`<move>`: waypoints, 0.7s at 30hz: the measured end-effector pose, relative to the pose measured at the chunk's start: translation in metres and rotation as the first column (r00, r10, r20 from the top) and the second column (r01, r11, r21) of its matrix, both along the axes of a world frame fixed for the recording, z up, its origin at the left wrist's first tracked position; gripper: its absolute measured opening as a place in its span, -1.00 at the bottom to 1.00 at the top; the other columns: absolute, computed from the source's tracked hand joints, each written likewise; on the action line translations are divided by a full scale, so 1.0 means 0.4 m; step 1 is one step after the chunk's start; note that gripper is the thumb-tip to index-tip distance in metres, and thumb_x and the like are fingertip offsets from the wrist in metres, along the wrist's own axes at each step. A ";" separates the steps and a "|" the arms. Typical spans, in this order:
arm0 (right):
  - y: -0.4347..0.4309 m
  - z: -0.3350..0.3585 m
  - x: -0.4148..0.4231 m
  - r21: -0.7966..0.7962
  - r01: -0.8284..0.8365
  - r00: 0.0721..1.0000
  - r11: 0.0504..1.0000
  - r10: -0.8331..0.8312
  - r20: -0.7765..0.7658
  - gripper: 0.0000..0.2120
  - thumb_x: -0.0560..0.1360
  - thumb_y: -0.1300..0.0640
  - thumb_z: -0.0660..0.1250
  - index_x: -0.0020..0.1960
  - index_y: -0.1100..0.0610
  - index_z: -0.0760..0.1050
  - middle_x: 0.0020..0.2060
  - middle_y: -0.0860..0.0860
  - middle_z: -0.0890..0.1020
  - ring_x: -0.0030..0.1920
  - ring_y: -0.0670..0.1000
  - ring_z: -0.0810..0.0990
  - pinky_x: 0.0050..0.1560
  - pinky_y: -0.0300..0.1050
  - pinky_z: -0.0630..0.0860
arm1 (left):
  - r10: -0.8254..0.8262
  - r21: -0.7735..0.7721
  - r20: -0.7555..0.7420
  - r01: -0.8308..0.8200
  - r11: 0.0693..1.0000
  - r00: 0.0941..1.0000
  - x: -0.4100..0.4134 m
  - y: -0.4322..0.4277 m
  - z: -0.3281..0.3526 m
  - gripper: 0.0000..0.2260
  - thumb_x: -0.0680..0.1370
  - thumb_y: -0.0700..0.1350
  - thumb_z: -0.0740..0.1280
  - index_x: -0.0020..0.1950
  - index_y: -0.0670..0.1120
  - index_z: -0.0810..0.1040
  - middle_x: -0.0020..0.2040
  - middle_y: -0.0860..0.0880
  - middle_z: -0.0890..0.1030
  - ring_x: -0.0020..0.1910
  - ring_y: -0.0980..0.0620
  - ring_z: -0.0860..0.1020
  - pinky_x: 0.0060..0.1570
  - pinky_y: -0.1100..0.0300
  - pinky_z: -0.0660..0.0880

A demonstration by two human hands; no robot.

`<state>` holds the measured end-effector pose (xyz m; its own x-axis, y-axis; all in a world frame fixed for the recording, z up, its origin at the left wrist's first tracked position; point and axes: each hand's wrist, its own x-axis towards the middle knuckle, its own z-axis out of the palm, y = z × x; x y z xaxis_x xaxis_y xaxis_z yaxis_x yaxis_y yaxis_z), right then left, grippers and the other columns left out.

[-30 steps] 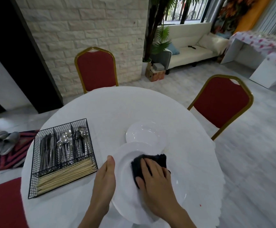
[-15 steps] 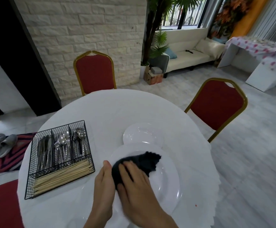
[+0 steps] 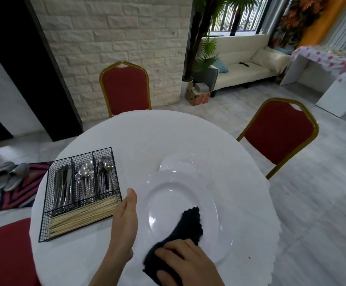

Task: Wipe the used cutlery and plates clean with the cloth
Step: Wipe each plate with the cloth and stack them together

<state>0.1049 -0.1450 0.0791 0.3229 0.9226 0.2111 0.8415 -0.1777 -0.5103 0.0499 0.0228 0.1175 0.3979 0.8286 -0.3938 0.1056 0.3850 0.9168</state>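
A large white plate lies near the front of the round white table. My left hand holds its left rim, thumb along the edge. My right hand grips a dark cloth against the near part of the plate, fingers curled over it. A smaller white plate sits just behind, partly covered by the large one. Knives, forks and spoons stand in a black wire caddy to the left.
Wooden chopsticks fill the caddy's front compartment. Red chairs with gold frames stand at the far side, at the right and at the near left. The tablecloth's scalloped edge hangs close on the right.
My right hand has dragged the cloth from the plate's far and left part back to its near edge. The left hand keeps its hold on the rim.
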 end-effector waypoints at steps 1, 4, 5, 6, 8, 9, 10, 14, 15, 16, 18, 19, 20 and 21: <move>0.008 0.009 0.001 0.003 0.003 1.000 1.000 -0.003 -0.012 -0.68 0.45 -0.18 0.35 0.20 -0.23 0.55 0.09 -0.31 0.57 0.05 -0.22 0.57 0.02 -0.34 0.53 | -0.002 -0.003 0.001 0.002 1.000 1.000 0.007 -0.013 -0.003 -0.47 0.64 0.24 0.13 0.50 -0.05 0.41 0.47 0.07 0.43 0.47 0.04 0.36 0.40 0.06 0.25; 0.049 0.017 0.031 0.018 0.022 1.000 1.000 -0.021 -0.013 -0.59 0.60 -0.15 0.19 0.43 -0.15 0.40 0.33 -0.23 0.47 0.33 -0.17 0.42 0.32 -0.28 0.38 | -0.071 0.007 -0.014 0.071 0.997 0.997 0.035 -0.050 -0.010 -0.59 0.66 0.17 0.14 0.12 -0.08 0.64 0.04 0.14 0.69 0.15 0.05 0.59 0.14 0.13 0.47; 0.063 0.017 0.054 -0.001 0.054 0.999 0.999 -0.054 0.004 -0.56 0.62 -0.13 0.14 0.48 -0.10 0.35 0.40 -0.18 0.43 0.39 -0.12 0.37 0.39 -0.22 0.31 | -0.104 -0.012 -0.022 0.104 0.994 0.994 0.041 -0.060 -0.011 -0.59 0.67 0.17 0.14 -0.02 -0.09 0.64 -0.17 0.17 0.71 -0.01 0.08 0.64 0.00 0.16 0.51; 0.072 0.016 0.080 -0.031 0.117 0.992 0.993 -0.115 0.052 -0.53 0.63 -0.12 0.11 0.51 -0.06 0.33 0.44 -0.12 0.40 0.44 -0.07 0.35 0.44 -0.14 0.28 | -0.125 -0.025 -0.028 0.125 0.992 0.992 0.044 -0.066 -0.013 -0.61 0.68 0.15 0.12 -0.11 -0.03 0.61 -0.30 0.22 0.68 -0.15 0.19 0.64 -0.12 0.22 0.48; 0.075 0.006 0.132 -0.101 0.270 0.949 0.957 -0.247 0.197 -0.52 0.62 -0.12 0.09 0.50 -0.01 0.37 0.44 -0.04 0.45 0.42 0.02 0.41 0.40 0.03 0.37 | -0.142 -0.005 -0.014 0.142 0.990 0.990 0.042 -0.070 -0.006 -0.67 0.70 0.11 0.09 -0.18 0.13 0.51 -0.42 0.33 0.60 -0.34 0.41 0.55 -0.22 0.31 0.38; 0.068 0.001 0.150 -0.145 0.334 0.926 0.931 -0.295 0.234 -0.52 0.61 -0.12 0.10 0.47 0.00 0.41 0.39 -0.03 0.50 0.38 0.04 0.47 0.34 0.09 0.44 | -0.139 -0.006 -0.011 0.139 0.990 0.990 0.043 -0.067 0.010 -0.69 0.70 0.10 0.08 -0.20 0.17 0.47 -0.41 0.34 0.58 -0.36 0.44 0.51 -0.21 0.32 0.36; 0.055 -0.010 0.159 -0.180 0.376 0.910 0.909 -0.325 0.258 -0.53 0.59 -0.12 0.11 0.43 0.01 0.46 0.34 -0.03 0.54 0.32 0.06 0.52 0.26 0.12 0.49 | -0.139 -0.002 -0.009 0.139 0.990 0.990 0.041 -0.057 0.019 -0.69 0.70 0.10 0.09 -0.22 0.19 0.44 -0.37 0.33 0.54 -0.34 0.43 0.47 -0.18 0.31 0.37; -0.008 -0.066 0.097 -0.208 0.428 0.874 0.880 -0.344 0.342 -0.52 0.44 -0.16 0.21 0.18 0.08 0.66 0.03 0.05 0.67 -0.03 0.16 0.63 -0.11 0.09 0.59 | -0.093 0.088 -0.038 0.096 0.991 0.995 0.028 -0.015 0.014 -0.66 0.69 0.14 0.10 -0.25 0.15 0.46 -0.44 0.29 0.59 -0.31 0.33 0.45 -0.24 0.29 0.36; -0.018 -0.077 0.064 -0.191 0.412 0.874 0.891 -0.327 0.361 -0.53 0.40 -0.17 0.24 0.10 0.09 0.69 -0.06 0.07 0.66 -0.11 0.16 0.60 -0.21 0.07 0.59 | -0.089 0.098 -0.039 0.093 0.991 0.995 0.026 -0.014 0.012 -0.65 0.68 0.15 0.11 -0.26 0.14 0.46 -0.43 0.25 0.58 -0.31 0.29 0.44 -0.25 0.29 0.35; -0.022 -0.081 0.029 -0.197 0.382 0.890 0.903 -0.301 0.343 -0.56 0.34 -0.18 0.27 0.00 0.08 0.69 -0.16 0.08 0.64 -0.19 0.15 0.57 -0.28 0.02 0.59 | -0.083 0.103 -0.038 0.086 0.991 0.996 0.024 -0.017 0.011 -0.65 0.67 0.16 0.12 -0.28 0.13 0.43 -0.41 0.17 0.55 -0.32 0.27 0.40 -0.26 0.29 0.33; -0.023 -0.065 -0.025 -0.254 0.310 0.942 0.916 -0.261 0.211 -0.70 0.24 -0.14 0.31 -0.21 0.05 0.63 -0.31 0.03 0.54 -0.33 0.10 0.52 -0.43 -0.11 0.53 | -0.085 0.091 -0.034 0.088 0.992 0.996 0.020 -0.027 0.000 -0.64 0.67 0.17 0.14 -0.30 0.11 0.40 -0.36 0.12 0.47 -0.34 0.23 0.37 -0.26 0.26 0.30; -0.022 -0.057 -0.039 -0.246 0.295 0.952 0.923 -0.261 0.160 -0.76 0.21 -0.12 0.31 -0.29 0.03 0.58 -0.35 0.00 0.49 -0.39 0.06 0.51 -0.49 -0.17 0.48 | -0.095 0.070 -0.043 0.098 0.993 0.995 0.020 -0.036 -0.003 -0.62 0.66 0.19 0.14 -0.30 0.08 0.45 -0.36 0.11 0.51 -0.33 0.21 0.42 -0.24 0.24 0.34; -0.020 -0.045 -0.046 -0.226 0.278 0.960 0.934 -0.260 0.108 -0.80 0.19 -0.11 0.30 -0.33 0.01 0.54 -0.37 -0.03 0.46 -0.42 0.02 0.51 -0.51 -0.23 0.44 | -0.111 0.061 -0.055 0.114 0.992 0.992 0.020 -0.041 -0.016 -0.59 0.65 0.22 0.14 -0.28 0.04 0.50 -0.33 0.11 0.56 -0.29 0.16 0.49 -0.19 0.20 0.40; -0.022 -0.022 -0.049 -0.211 0.277 0.961 0.937 -0.273 0.050 -0.82 0.19 -0.11 0.29 -0.34 -0.02 0.52 -0.36 -0.07 0.44 -0.40 -0.04 0.51 -0.49 -0.29 0.40 | -0.123 0.070 -0.060 0.127 0.989 0.991 0.020 -0.047 -0.024 -0.57 0.63 0.26 0.13 -0.25 0.00 0.52 -0.30 0.09 0.57 -0.25 0.10 0.52 -0.15 0.14 0.43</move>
